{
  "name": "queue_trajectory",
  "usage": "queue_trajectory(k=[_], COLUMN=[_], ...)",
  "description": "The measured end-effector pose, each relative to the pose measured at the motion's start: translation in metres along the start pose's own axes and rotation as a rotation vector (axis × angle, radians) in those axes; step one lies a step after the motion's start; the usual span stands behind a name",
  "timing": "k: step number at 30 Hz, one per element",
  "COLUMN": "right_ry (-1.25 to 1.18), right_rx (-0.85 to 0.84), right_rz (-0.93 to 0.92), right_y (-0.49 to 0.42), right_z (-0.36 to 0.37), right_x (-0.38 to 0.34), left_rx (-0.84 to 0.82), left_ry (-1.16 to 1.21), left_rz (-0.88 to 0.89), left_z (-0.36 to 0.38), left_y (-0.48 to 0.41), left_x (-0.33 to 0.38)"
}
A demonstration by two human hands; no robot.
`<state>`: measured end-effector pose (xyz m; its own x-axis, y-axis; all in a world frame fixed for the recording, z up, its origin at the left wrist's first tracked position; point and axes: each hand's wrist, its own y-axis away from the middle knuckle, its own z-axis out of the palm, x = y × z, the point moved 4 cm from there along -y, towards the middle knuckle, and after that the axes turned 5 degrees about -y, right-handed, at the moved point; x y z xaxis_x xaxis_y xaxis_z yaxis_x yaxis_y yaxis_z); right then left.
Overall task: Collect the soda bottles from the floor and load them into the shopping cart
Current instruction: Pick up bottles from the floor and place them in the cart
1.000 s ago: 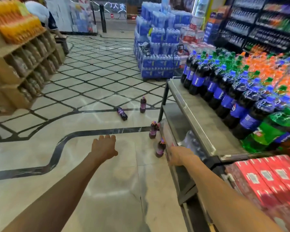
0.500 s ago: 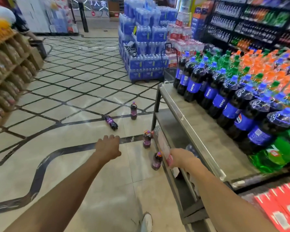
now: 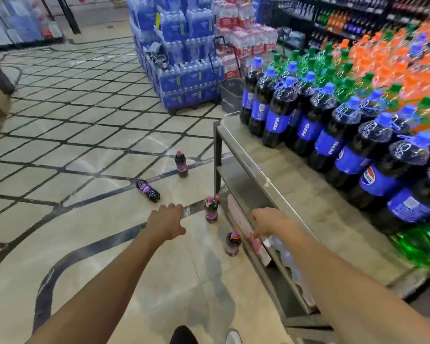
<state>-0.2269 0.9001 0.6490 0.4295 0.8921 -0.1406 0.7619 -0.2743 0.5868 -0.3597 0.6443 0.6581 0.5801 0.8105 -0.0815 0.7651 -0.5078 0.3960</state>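
Note:
Several small purple soda bottles are on the tiled floor beside a metal display shelf. One stands farthest away (image 3: pixel 181 163), one lies on its side (image 3: pixel 148 190), one stands by the shelf leg (image 3: pixel 211 209), and the nearest stands at the shelf's lower edge (image 3: pixel 233 244). My left hand (image 3: pixel 168 220) hovers empty with loosely curled fingers, just left of the bottle by the shelf leg. My right hand (image 3: pixel 268 223) reaches down at the lower shelf's front edge, fingers hanging, holding nothing. A dark grey wheeled shopping basket (image 3: pixel 231 95) with a tall handle stands behind the shelf.
The metal display shelf (image 3: pixel 271 160) on the right carries big Pepsi bottles (image 3: pixel 278 117) plus green and orange ones. A tall stack of blue water packs (image 3: pixel 181 58) stands behind the basket. My shoes show at the bottom edge.
I have stepped forward, so the bottles and shelf look closer. Both hands have stayed out in front, empty, and now sit nearer the two closest bottles.

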Motion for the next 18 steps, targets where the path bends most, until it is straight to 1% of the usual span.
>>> queue_trajectory(k=[4, 9, 14, 16, 18], right_ry=[-0.030, -0.189, -0.335, -0.402, -0.509], right_rx=[-0.028, -0.035, -0.078, -0.106, -0.164], right_rz=[0.077, 0.224, 0.327, 0.344, 0.401], right_y=[-0.042, -0.082, -0.109, -0.118, -0.131], right_z=[0.006, 0.029, 0.070, 0.089, 0.118], right_x=[0.001, -0.005, -0.016, -0.018, -0.014], left_rx=[-0.053, -0.125, -0.184, -0.220, -0.261], left_ry=[-0.030, -0.079, -0.140, -0.165, -0.179], left_rz=[0.089, 0.247, 0.395, 0.444, 0.484], left_z=[0.005, 0.012, 0.026, 0.040, 0.061], left_y=[-0.059, -0.136, -0.199, -0.220, -0.237], left_x=[-0.008, -0.020, -0.023, -0.018, -0.012])
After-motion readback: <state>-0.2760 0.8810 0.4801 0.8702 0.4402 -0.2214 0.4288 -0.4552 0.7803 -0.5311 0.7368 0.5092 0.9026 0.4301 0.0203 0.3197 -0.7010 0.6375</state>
